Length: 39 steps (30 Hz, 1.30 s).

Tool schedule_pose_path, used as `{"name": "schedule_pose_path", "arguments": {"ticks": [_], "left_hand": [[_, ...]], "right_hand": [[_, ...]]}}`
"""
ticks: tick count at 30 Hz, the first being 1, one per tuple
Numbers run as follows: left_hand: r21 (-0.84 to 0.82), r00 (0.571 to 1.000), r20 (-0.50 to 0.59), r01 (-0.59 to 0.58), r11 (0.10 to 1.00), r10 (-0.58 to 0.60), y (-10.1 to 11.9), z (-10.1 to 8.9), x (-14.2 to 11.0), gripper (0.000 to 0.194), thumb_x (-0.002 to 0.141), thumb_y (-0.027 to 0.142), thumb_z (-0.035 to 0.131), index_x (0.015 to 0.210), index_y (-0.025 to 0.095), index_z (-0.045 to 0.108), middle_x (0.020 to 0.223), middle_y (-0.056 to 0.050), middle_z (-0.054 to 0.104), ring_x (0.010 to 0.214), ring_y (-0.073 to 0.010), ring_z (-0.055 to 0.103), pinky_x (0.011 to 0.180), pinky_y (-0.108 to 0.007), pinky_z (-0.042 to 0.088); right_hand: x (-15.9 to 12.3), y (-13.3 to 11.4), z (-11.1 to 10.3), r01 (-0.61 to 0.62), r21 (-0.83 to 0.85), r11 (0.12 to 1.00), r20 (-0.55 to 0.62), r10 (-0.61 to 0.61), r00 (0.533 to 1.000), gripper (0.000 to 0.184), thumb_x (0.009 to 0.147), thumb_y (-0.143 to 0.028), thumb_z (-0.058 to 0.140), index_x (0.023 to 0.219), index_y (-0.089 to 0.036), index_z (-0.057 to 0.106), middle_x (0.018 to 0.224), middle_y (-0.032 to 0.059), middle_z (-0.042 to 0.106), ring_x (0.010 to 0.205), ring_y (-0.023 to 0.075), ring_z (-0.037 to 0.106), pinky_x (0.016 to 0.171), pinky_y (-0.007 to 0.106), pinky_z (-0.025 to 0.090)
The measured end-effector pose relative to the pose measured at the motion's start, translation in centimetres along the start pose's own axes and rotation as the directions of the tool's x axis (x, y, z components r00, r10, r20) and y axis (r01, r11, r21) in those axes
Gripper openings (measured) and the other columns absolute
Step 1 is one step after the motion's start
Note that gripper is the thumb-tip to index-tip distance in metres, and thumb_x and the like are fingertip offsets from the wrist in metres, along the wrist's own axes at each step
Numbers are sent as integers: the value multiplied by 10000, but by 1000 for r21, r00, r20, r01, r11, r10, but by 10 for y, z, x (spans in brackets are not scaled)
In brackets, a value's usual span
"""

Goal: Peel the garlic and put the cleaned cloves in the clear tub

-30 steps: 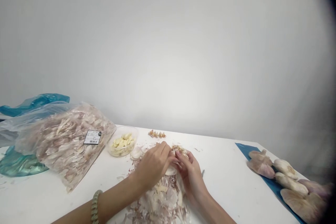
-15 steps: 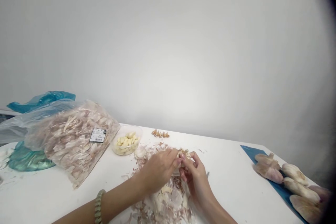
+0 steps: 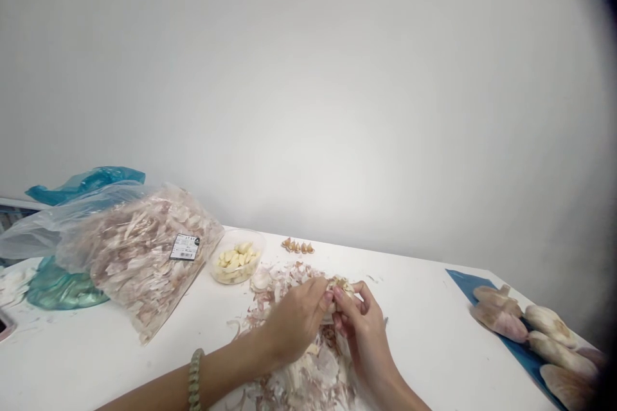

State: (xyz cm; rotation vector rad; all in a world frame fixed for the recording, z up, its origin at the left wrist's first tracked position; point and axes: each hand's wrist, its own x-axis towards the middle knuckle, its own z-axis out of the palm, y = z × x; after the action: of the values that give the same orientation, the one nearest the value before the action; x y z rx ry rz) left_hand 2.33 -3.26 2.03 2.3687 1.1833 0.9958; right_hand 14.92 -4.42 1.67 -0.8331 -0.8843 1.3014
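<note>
While both hands meet low in the frame's centre, the garlic (image 3: 342, 284) lies between their fingertips, over the skins (image 3: 308, 376). The left hand (image 3: 296, 320) pinches it from the left, the right hand (image 3: 365, 327) from the right, digits nearly closed; neither is nearer. Its long axis can't be told.
</note>
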Motion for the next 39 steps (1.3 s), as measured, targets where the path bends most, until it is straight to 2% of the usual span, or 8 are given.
{"name": "schedule_pose_path", "arguments": {"ticks": [9, 16, 21, 25, 28, 32, 39], "left_hand": [[-7, 997, -71, -23, 1000, 23, -4, 7, -1, 330, 954, 335, 165, 800, 200, 424, 734, -15, 509, 644, -142, 462, 609, -271, 367], [-272, 979, -130, 114, 956, -154, 3, 4, 1, 329, 946, 394, 188, 788, 214, 414, 627, 22, 454, 578, -139, 427, 599, -273, 330], [-471, 971, -103, 143, 870, -215, 8, -1, 4, 335, 939, 424, 223, 770, 215, 423, 605, 31, 476, 585, -135, 451, 612, -267, 339], [-543, 958, -76, 192, 817, -275, 5, -4, 6, 375, 921, 481, 255, 715, 207, 408, 566, 50, 407, 544, -115, 395, 579, -256, 321], [-628, 953, -12, 229, 744, -303, 2, -5, 7, 404, 909, 520, 250, 733, 201, 424, 577, 53, 413, 525, -105, 386, 567, -254, 325], [-758, 942, 79, 268, 594, -325, -3, -5, 10, 419, 888, 556, 289, 773, 187, 450, 637, 39, 472, 548, -98, 433, 580, -249, 350], [-879, 887, 229, 365, 307, -400, -7, -1, 13, 422, 845, 604, 362, 822, 187, 424, 661, 41, 481, 486, -61, 398, 527, -211, 289]], "right_hand": [[-2, 2, 2, -4, 43, 999, -26, 6, 1000, 435, 634, -382, 783, 685, -196, 393, 445, -87, 466, 389, 39, 369, 391, 137, 263], [-4, 1, 2, -12, 33, 999, 27, 11, 1000, 394, 637, -377, 780, 712, -189, 443, 512, -48, 555, 439, 60, 413, 437, 155, 310], [-3, -2, 6, -7, 57, 998, 2, 7, 1000, 399, 615, -383, 791, 700, -188, 453, 516, -31, 579, 420, 60, 393, 419, 162, 279], [-1, -5, 8, -24, 103, 994, 3, 24, 1000, 399, 625, -382, 784, 689, -189, 442, 510, -50, 551, 417, 54, 392, 419, 155, 292], [0, -6, 7, -48, 137, 989, 10, 47, 999, 388, 644, -373, 775, 674, -192, 433, 508, -61, 534, 427, 56, 403, 446, 158, 331], [1, -6, 4, -74, 153, 985, 25, 71, 997, 347, 679, -375, 751, 679, -193, 456, 506, -64, 532, 430, 58, 396, 464, 158, 340], [5, -3, 3, -86, 160, 983, 2, 86, 996, 332, 686, -374, 748, 675, -185, 475, 542, -41, 560, 445, 60, 398, 464, 163, 358]]}}
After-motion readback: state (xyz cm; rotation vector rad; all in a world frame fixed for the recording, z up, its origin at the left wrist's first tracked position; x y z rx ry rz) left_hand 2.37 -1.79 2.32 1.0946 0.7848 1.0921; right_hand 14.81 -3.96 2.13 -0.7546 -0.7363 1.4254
